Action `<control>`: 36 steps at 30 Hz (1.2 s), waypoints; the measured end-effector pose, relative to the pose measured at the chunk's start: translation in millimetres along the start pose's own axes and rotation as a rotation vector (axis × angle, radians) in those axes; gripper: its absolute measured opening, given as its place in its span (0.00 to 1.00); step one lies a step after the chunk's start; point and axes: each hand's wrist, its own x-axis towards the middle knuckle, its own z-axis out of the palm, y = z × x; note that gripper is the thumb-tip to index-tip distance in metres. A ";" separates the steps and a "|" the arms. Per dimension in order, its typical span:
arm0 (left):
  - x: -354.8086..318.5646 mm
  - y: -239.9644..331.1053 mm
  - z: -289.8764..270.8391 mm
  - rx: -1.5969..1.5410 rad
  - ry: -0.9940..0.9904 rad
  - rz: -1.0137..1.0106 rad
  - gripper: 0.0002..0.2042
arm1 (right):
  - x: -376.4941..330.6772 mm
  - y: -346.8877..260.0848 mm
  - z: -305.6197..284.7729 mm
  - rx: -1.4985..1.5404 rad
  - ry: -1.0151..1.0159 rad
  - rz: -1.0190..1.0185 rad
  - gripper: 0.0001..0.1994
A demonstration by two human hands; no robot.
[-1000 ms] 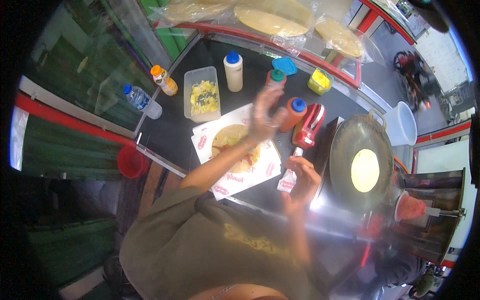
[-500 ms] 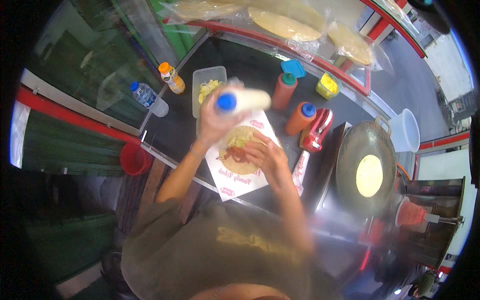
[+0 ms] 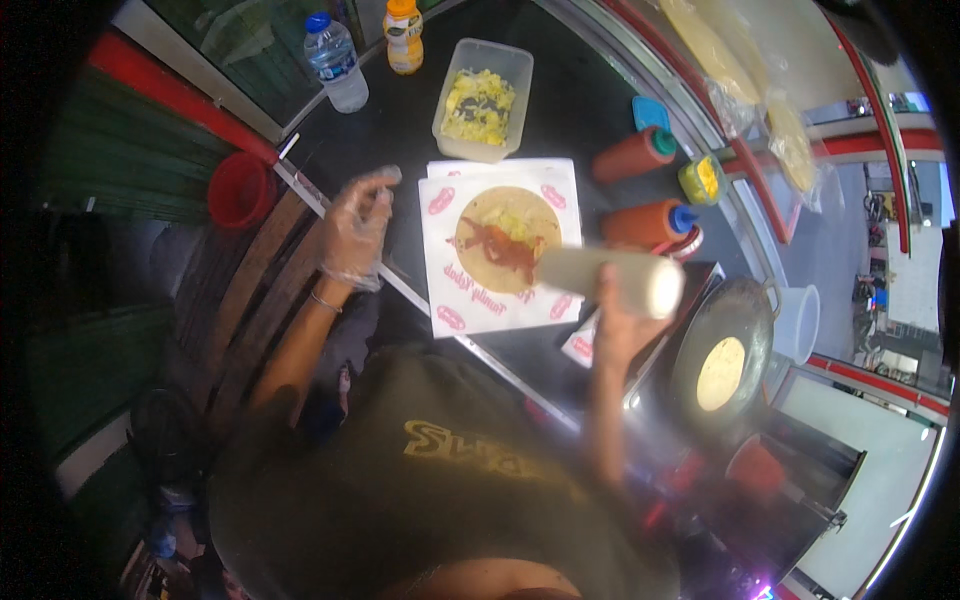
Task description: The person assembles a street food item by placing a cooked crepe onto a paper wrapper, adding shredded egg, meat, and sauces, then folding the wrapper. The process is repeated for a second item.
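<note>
A round tortilla (image 3: 507, 240) lies on a white printed paper wrapper (image 3: 455, 300) on the dark counter, topped with pale yellow filling and a streak of red sauce. My right hand (image 3: 612, 318) grips a white squeeze bottle (image 3: 612, 277) held sideways, its tip pointing left over the tortilla's right edge. My left hand (image 3: 355, 232), in a clear plastic glove, hovers left of the wrapper with its fingers apart and nothing in it.
Behind the wrapper stands a clear tub of yellow food (image 3: 482, 92), a water bottle (image 3: 335, 60) and an orange bottle (image 3: 403, 35). Two orange squeeze bottles (image 3: 640, 222), a yellow jar (image 3: 700, 178), a pan with a flatbread (image 3: 725, 365) and a white bucket (image 3: 800, 320) are at right. A red bowl (image 3: 240, 190) sits at left.
The white squeeze bottle went from my left hand to my right hand. My left hand has drawn back to the left of the wrapper, and the bottle now lies sideways over the tortilla.
</note>
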 end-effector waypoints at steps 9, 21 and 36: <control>-16.4 -38.8 46.2 0.150 -0.031 0.178 0.10 | -19.5 19.8 -31.4 -0.068 -0.009 0.152 0.32; -19.6 -51.8 50.0 0.187 0.006 0.144 0.08 | -11.3 17.4 -23.0 -0.021 0.195 0.040 0.22; -21.6 -70.3 54.4 0.163 -0.045 0.148 0.10 | 23.0 8.9 5.3 -0.064 -0.014 -0.303 0.21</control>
